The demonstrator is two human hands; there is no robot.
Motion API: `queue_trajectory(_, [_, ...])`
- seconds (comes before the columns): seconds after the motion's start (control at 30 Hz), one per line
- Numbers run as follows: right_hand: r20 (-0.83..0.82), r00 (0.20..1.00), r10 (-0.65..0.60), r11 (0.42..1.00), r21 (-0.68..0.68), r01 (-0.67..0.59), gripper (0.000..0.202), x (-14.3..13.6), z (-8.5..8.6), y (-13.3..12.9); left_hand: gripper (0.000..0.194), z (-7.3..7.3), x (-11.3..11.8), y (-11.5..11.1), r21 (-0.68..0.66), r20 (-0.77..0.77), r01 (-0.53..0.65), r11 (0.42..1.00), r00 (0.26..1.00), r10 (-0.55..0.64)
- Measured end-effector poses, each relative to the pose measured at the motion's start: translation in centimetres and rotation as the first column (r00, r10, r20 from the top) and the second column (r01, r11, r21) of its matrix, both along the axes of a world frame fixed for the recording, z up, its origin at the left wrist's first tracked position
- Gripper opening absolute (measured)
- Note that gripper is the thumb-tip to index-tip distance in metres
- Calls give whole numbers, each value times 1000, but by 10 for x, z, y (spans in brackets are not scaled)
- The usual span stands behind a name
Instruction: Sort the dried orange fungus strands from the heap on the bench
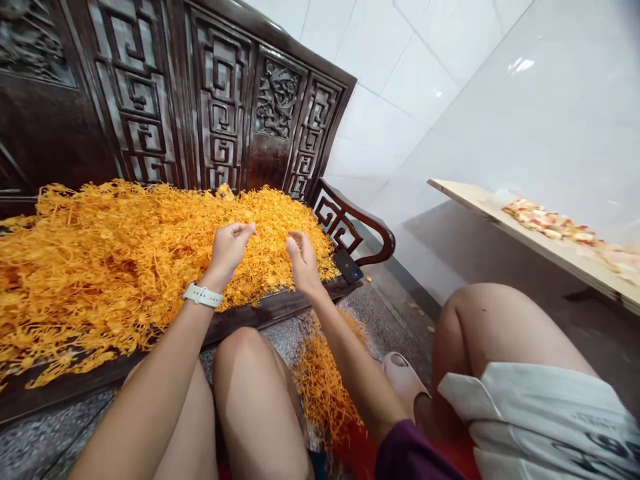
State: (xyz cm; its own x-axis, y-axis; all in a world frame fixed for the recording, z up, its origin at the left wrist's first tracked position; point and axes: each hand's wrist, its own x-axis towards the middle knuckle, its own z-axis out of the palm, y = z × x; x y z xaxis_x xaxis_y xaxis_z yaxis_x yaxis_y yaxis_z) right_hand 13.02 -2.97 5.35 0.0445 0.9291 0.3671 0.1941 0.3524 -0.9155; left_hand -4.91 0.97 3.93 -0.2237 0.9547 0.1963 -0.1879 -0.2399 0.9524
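My left hand (232, 249), with a pale watch on its wrist, hovers over a large heap of orange plastic flower-like pieces with thin stems (125, 247). Its thumb and fingertips meet in a pinch; whatever may be between them is too small to make out. To its right, my right hand (305, 261) is held over the right end of the heap. The thumb and curled fingers there come close together, and I cannot make out anything between them. A gap separates the two hands. The heap covers the seat of a dark carved wooden bench (280, 300).
A dark phone (349, 267) lies at the seat's right end, beside the curved armrest (383, 243). More orange stringy pieces (320, 373) sit low between the legs. Another person's bare knee (495, 327) is at right, below a board (480, 203) with red-and-cream pieces (555, 227).
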Motion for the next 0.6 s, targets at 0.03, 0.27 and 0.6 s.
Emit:
queue_trajectory(0.03, [94,995,39,999,21,-41,35,-5,-1,-3,38,0,3,-2,17,-47,7,1000,999,-7])
queue_trajectory(0.27, [163,985,-47,996,86,33,30,-28,-12,4,41,-7,9,-3,83,-157,87,993,985,-73])
queue_trajectory(0.6, [363,928,79,983,126,-133,22,-28,-5,-39,28,-3,22,-5,-21,-45,20,1000,999,-21])
